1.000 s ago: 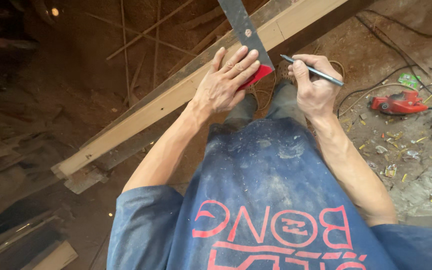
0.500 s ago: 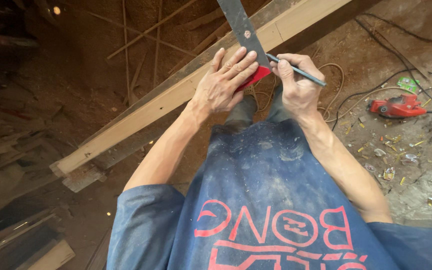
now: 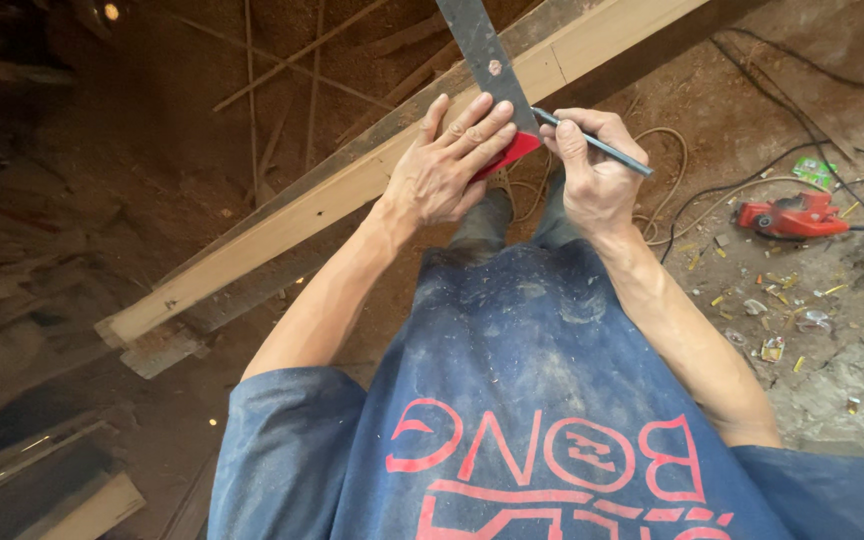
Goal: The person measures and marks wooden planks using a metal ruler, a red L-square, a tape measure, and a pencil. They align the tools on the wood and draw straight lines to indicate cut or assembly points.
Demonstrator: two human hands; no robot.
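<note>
A long pale wooden plank [image 3: 282, 225] runs diagonally from lower left to upper right. A try square lies across it, its grey metal blade [image 3: 477, 50] reaching away and its red handle [image 3: 505, 155] against the near edge. My left hand [image 3: 449, 165] presses flat on the square's handle and blade base, fingers spread. My right hand [image 3: 592, 170] grips a dark pencil [image 3: 597, 145], its tip touching the plank right beside the blade.
A red power tool [image 3: 790, 215] with a black cable lies on the dirt floor at right, among small scraps. Coiled cord [image 3: 667, 185] lies under the plank. Loose boards [image 3: 62, 490] are stacked at lower left. Thin sticks cross the sawdust floor beyond the plank.
My right hand has moved left with the pencil, from clear of the plank to the blade's edge. My left hand and the square have stayed in place.
</note>
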